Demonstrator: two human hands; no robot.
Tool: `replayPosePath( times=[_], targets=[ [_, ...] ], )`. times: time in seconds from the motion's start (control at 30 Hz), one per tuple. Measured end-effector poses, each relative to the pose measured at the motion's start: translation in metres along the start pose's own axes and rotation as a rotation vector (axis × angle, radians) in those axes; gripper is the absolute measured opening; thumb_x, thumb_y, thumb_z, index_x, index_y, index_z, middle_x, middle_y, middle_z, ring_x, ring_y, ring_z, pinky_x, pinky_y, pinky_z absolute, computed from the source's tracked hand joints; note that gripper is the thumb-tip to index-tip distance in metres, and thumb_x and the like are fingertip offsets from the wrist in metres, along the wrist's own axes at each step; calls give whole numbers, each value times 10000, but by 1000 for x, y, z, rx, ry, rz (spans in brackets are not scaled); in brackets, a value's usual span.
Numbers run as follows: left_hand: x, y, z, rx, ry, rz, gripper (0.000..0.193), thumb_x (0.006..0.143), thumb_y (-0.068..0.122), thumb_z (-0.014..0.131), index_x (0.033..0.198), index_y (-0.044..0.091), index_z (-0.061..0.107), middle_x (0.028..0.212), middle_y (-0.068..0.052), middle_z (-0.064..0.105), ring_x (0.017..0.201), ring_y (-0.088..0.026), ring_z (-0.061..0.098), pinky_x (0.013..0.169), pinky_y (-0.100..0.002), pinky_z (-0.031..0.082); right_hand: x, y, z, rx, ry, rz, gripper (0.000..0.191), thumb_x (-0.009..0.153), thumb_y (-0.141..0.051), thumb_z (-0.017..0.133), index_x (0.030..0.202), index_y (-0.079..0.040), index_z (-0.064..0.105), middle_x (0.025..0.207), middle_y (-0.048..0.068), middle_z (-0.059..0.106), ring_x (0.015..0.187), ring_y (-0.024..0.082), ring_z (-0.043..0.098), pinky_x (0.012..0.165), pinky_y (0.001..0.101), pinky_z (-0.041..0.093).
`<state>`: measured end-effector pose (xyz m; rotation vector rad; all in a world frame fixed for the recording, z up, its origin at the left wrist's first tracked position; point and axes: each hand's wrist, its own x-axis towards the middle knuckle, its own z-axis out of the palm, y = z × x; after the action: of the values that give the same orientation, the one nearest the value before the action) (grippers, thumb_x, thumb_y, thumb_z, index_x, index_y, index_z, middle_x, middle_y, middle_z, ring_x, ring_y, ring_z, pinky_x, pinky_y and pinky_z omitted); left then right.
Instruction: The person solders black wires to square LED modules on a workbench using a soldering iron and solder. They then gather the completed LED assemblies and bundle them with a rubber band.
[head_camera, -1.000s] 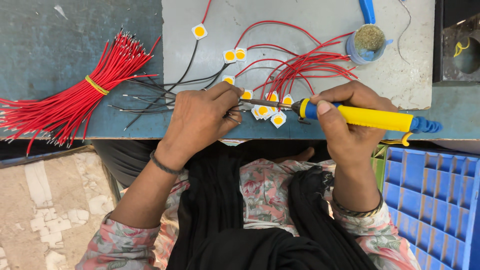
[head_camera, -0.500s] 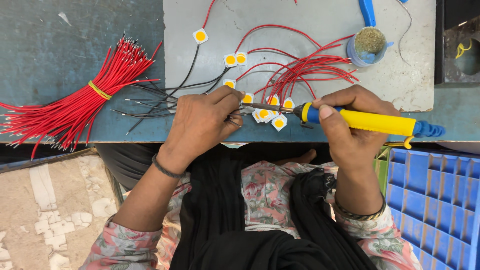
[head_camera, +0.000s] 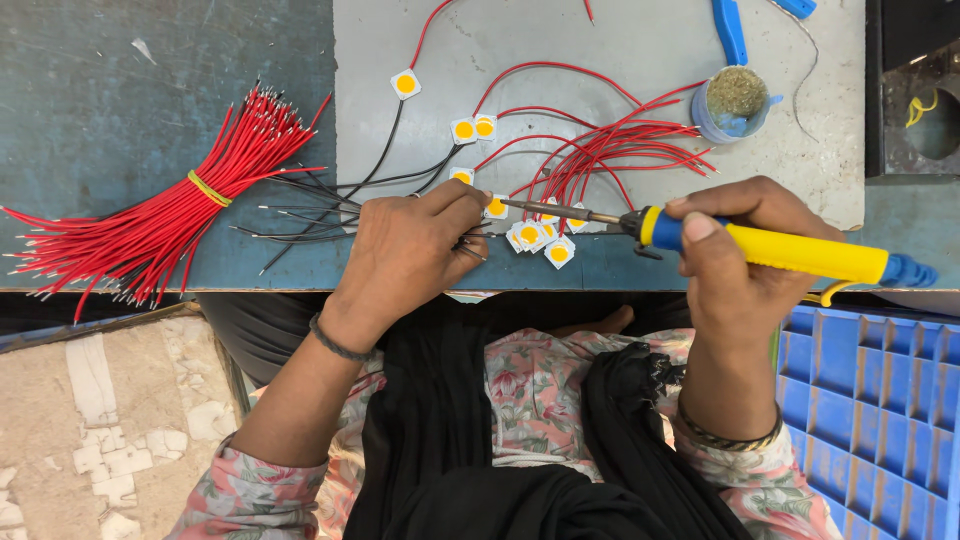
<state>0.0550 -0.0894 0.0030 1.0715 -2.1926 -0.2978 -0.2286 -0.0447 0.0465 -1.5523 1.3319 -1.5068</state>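
My right hand (head_camera: 735, 250) grips a yellow and blue soldering iron (head_camera: 770, 250), its metal tip pointing left at a small white square LED chip (head_camera: 496, 208) with a yellow centre. My left hand (head_camera: 410, 250) rests on the bench edge, fingers pinching at that chip and at thin black wires (head_camera: 300, 215). A small heap of the same chips (head_camera: 540, 240) lies just under the iron's tip. Several more chips with red and black leads (head_camera: 560, 150) lie on the grey work mat (head_camera: 620, 50).
A bundle of red wires (head_camera: 170, 220) tied with a yellow band lies on the blue-grey bench at left. A small blue pot of brass wool (head_camera: 735, 100) stands at the mat's back right. A blue plastic crate (head_camera: 880, 400) sits at lower right.
The iron's tip has stayed at the chips by my left fingers; both hands have shifted only slightly.
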Motion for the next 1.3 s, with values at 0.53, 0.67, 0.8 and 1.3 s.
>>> replayPosePath(
  times=[0.53, 0.67, 0.8, 1.3],
  targets=[
    [-4, -4, -5, -354, 219, -259, 221, 864, 34, 779, 1056, -9, 682, 1177, -120, 713, 740, -207, 704, 654, -305, 569, -2, 8, 51, -253, -530, -293, 491, 907, 22, 727, 1326, -60, 484, 1345, 174, 687, 1200, 344, 697, 1039, 393, 563],
    [-4, -4, -6, -441, 267, -180, 153, 972, 4, 727, 1118, -10, 685, 1222, -119, 694, 996, -226, 751, 802, -279, 627, 8, 6, 67, -481, -564, -437, 570, 810, 80, 756, 1283, -75, 479, 1325, 130, 685, 1196, 354, 693, 1101, 518, 465],
    [-4, -2, -7, -450, 364, -210, 123, 975, 10, 732, 1093, -20, 718, 1178, -120, 716, 973, -217, 751, 802, -300, 605, 8, 14, 90, -363, -426, -299, 547, 902, 52, 780, 1337, -94, 482, 1404, 125, 649, 1137, 214, 748, 865, 303, 641],
    [-17, -4, 0, -362, 247, -158, 169, 866, 48, 757, 1026, 26, 704, 858, -81, 689, 693, -200, 678, 638, -322, 544, 11, 21, 84, -379, -443, -377, 601, 876, 114, 701, 1380, -76, 435, 1473, 131, 605, 1188, 246, 727, 941, 329, 610]
  ],
)
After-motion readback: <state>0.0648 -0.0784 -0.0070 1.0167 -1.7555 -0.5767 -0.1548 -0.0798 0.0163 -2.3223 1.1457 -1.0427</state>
